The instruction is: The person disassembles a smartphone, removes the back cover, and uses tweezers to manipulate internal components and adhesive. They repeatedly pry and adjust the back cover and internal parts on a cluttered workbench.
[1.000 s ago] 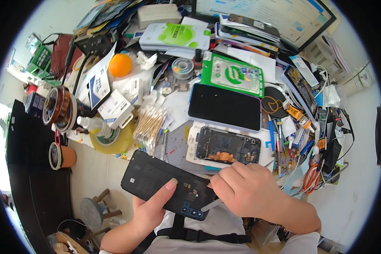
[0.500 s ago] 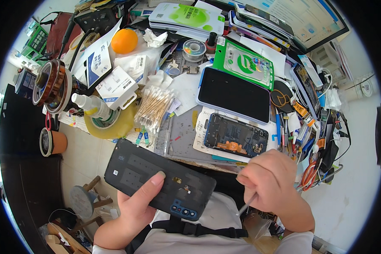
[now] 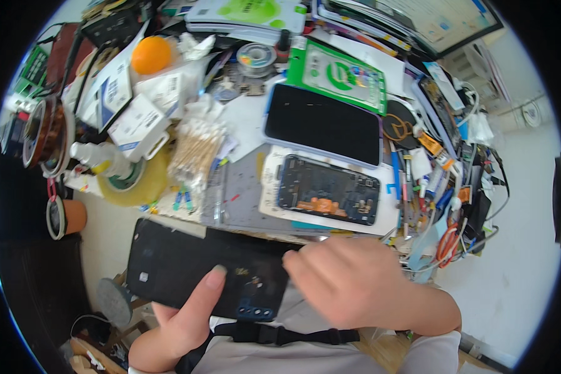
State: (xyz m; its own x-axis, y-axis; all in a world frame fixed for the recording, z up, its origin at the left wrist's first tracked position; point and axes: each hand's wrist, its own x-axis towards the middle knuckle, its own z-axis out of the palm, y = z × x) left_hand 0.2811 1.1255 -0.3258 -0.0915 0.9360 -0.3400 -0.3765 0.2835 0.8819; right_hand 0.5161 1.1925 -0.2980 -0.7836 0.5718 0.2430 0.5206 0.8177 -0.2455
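My left hand (image 3: 190, 315) grips a black phone back cover (image 3: 187, 265) by its lower edge, thumb pressed across the face. Camera rings edged in blue sit at the cover's lower right corner. My right hand (image 3: 349, 280) is closed and smeared by motion, with its fingertips at the cover's upper right edge. The thin metal tool seen in it earlier is hidden now. Beyond the hands, an opened phone (image 3: 328, 190) with exposed inner parts and an orange flex lies on a white card. A phone with a dark screen (image 3: 323, 124) lies just behind it.
Cotton swabs (image 3: 196, 149), a tape roll (image 3: 121, 187) with a white spray bottle (image 3: 100, 157), and an orange (image 3: 151, 55) crowd the bench's left. A solder spool (image 3: 255, 57) and green packet (image 3: 343, 76) stand behind. Cables and pens (image 3: 442, 199) are heaped at right.
My right hand has moved left from beside the bench edge to the cover's edge. The cover has shifted left and slightly down. The view of the bench has shifted too.
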